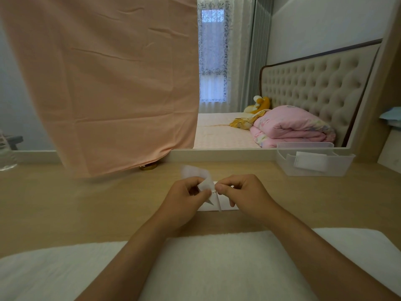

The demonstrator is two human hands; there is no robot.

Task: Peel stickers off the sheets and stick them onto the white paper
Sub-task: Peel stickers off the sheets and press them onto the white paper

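A white towelling cloth [217, 257] pads the near edge of the pale wooden table [65, 203], likely to cushion the forearms; past it, mid-table, the left hand [184, 198] pinches a small translucent white sticker sheet [202, 181], lifted and tilted so its face is reachable; the right hand [243, 192] pinches at the sheet's edge, seemingly picking a sticker loose; directly beneath lies the flat white paper [225, 207], kept close for sticking; a clear plastic tray [290, 168] sits at the far right edge.
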